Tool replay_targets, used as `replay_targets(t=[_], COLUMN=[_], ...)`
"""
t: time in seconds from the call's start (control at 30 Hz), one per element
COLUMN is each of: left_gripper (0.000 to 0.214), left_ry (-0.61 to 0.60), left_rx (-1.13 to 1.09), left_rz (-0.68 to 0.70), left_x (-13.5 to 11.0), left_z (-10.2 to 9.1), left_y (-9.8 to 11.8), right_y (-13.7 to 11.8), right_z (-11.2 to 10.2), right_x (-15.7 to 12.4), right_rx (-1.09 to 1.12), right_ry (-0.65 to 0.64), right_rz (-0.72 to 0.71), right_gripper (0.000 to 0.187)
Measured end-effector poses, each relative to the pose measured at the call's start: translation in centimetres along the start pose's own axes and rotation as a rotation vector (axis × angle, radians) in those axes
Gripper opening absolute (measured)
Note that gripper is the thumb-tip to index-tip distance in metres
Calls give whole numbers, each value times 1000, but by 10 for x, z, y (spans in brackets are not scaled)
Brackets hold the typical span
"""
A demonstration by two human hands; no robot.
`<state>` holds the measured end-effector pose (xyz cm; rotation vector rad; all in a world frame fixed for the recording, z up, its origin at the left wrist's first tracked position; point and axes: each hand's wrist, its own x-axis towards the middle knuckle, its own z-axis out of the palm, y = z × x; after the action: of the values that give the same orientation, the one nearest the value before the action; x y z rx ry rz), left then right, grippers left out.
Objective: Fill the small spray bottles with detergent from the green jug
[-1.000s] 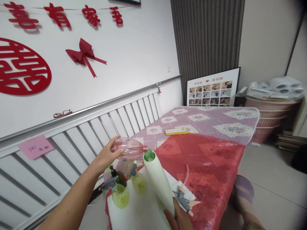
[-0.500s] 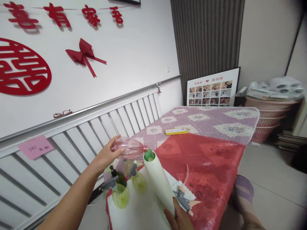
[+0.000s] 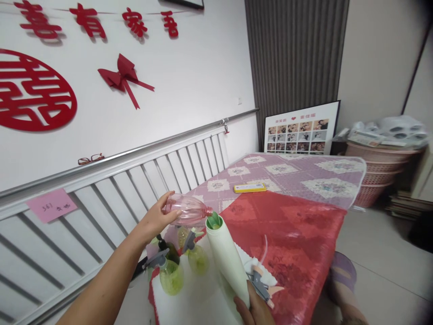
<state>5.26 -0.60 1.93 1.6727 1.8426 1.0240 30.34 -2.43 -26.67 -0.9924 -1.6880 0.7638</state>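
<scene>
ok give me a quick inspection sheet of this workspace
surface: red cloth over purple quilt, white cloth at the near end
job's things: pink bottle tipped sideways, neck at the open mouth of the pale green bottle
clutter: green spray bottles, loose spray head, yellow case
grip: left hand holds the pink bottle; right hand holds the pale green bottle low down
cables: nothing seen
surroundings: white railing, photo board, stacked baskets

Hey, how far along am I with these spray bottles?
Looks done: two green spray bottles stand capped with trigger heads, liquid inside. In hand: your left hand tips the pink bottle, its neck at the open mouth of the white bottle held by your right hand. Left: a loose trigger head lies on the white cloth, fitted to nothing.
</scene>
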Motion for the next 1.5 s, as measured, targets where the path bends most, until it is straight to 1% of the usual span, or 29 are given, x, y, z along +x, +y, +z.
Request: replay_targets(t=[0.1,0.2,0.33,0.6,0.77,0.97,1.17,1.27,1.4,1.5], left_gripper=[78,78,78,80,81,81,81,82,82,82], left_ry=[-1,-12,-17,6,-3,1,-2,-2,9,-5], left_rx=[1,23,67,79,84,93,102,102,111,129], left_rz=[18,27,15,42,66,33,31,32,34,20], left_x=[1,3,5,9,9,6,6,6,6,6], left_z=[-1,-3,-4,-4,-4,-5,-4,-5,-6,-7], left_y=[-1,-7,-12,-15,-12,-7,-6,-5,-3,-2], right_y=[1,1,-1,-2,-3,-7,-13,-12,-6,-2], right_z=[0,0,-1,-4,-5,-6,-8,-8,-7,-6], right_x=[0,1,1,1,3,4,5,5,3,1], right_rx=[-29,-34,-43,-35,-23,-25,-17,-28,-41,-46], right_ry=[-102,-128,-131,-144,-143,-137,-101,-104,-148,-151], right_rz=[-11,10,25,35,16,55,45,44,39,31], right_gripper=[42,45,46,48,51,55,54,52,49,49])
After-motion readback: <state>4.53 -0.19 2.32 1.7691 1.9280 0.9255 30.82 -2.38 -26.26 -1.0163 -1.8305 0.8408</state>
